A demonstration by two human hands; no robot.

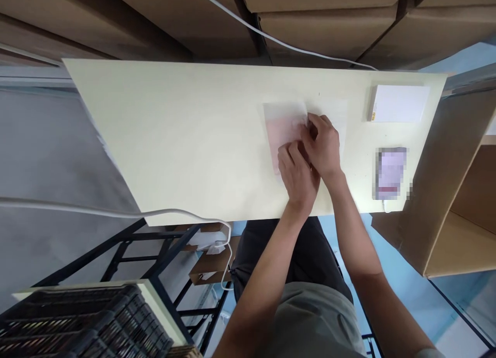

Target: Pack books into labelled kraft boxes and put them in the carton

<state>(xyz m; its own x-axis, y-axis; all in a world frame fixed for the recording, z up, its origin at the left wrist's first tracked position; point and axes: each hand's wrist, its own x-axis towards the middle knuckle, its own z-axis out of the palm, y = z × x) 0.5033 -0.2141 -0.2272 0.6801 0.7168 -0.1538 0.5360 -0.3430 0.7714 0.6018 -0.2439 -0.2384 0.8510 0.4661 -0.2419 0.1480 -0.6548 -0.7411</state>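
Sheet [279, 123] on bench [174, 141], edge work

Sheet is thin, part pink, part see-through. Lies flat on the bench, right of centre, straight in front of the worker. Left hand [299, 174] rests over its lower right part, fingers curled and close together, tips down. Right hand [323, 141] is just beside and slightly above, thumb and forefinger drawn together at the sheet's right edge. Looks like a pinch on that edge; the contact is half hidden, so can't confirm. Can't tell whether the left is gripping or only pressing.

Pale patch [342, 115] shows right of the right hand. Same film or a second layer, can't tell.

My read: step in hand is fine fingertip work on the edge, left steadying, right picking. Next move calls for a sure pinch on one layer, with the left keeping the rest flat. Thin film could crease or slip.

Elsewhere: white box [400, 104] at the bench's far right corner, purple item [391, 172] nearer the worker, details blurred. Both well apart from the hands. Carton [453, 192] stands off the right end.
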